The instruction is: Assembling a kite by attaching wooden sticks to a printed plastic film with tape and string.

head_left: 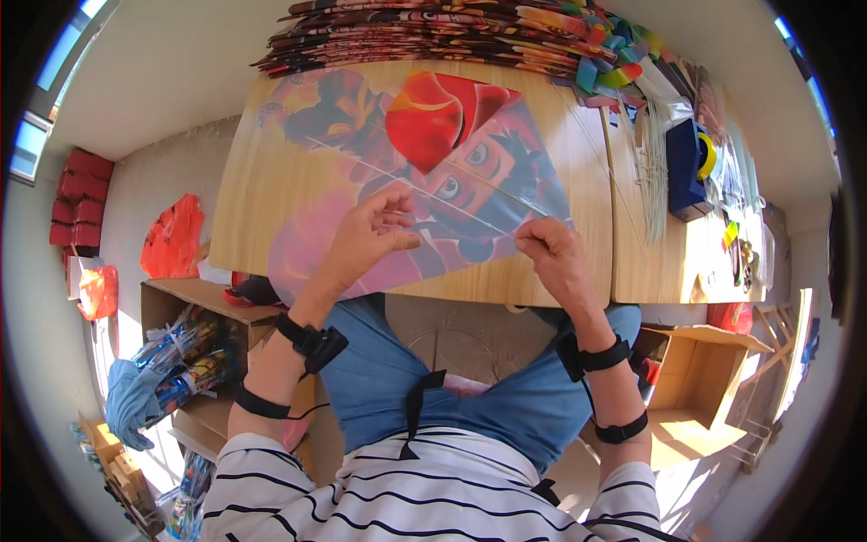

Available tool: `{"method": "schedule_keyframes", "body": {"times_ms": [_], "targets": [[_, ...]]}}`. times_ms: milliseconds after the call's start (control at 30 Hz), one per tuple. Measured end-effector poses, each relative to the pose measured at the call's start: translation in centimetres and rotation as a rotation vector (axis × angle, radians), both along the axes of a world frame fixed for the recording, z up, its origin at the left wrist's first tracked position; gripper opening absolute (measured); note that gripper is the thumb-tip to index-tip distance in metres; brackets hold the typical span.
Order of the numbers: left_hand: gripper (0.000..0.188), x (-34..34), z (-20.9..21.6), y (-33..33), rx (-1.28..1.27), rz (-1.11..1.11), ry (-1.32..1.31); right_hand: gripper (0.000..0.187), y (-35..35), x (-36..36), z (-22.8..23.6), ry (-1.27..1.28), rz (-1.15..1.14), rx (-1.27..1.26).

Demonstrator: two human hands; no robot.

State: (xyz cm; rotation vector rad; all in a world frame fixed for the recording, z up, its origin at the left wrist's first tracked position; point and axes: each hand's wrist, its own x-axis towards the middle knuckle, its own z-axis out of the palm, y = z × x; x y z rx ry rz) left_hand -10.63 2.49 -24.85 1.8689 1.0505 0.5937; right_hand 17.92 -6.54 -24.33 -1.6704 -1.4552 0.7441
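A thin, see-through printed sheet [492,167] with a cartoon face, which looks like a kite sail, lies spread on the wooden table before me. Its far part carries a bright red panel [424,113]. Across the sheet slants a thin pale rod [452,210], from upper left down to my right hand. My right hand [549,246] pinches the rod's near end between thumb and fingertips. Just left of the rod, my left hand [379,224] hovers over the sheet, fingers loosely bent and apart, holding nothing. A second thin rod [497,188] runs across the printed face.
Folded printed sheets [424,36] are stacked along the table's far side. To the right are a bundle of thin white rods [654,172], a dark blue tape dispenser [688,172] and yellow tape [706,155]. Cardboard boxes [691,384] stand beside my legs, the left one [203,294] near wrapped bundles.
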Motion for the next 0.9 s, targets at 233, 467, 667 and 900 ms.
{"method": "schedule_keyframes", "body": {"times_ms": [233, 467, 667, 900], "targets": [[0.022, -2.5, -2.7, -1.0, -0.703, 0.376, -0.843, 0.009, 1.6, -2.6, -1.3, -0.028, 0.343, -0.087], [0.02, -5.2, -3.5, -2.6, -0.776, 0.643, -0.791, 0.039, 12.8, 2.1, -0.5, -0.332, 0.018, 0.03], [0.017, -4.8, -4.1, -2.9, -0.824, 0.643, -0.764, 0.035, 24.5, 3.5, -2.4, -0.564, -0.101, 0.058], [0.018, -3.4, -4.0, -1.2, -0.864, 0.672, -0.727, 0.013, 26.1, 4.4, -2.2, -0.55, -0.179, 0.234]]}}
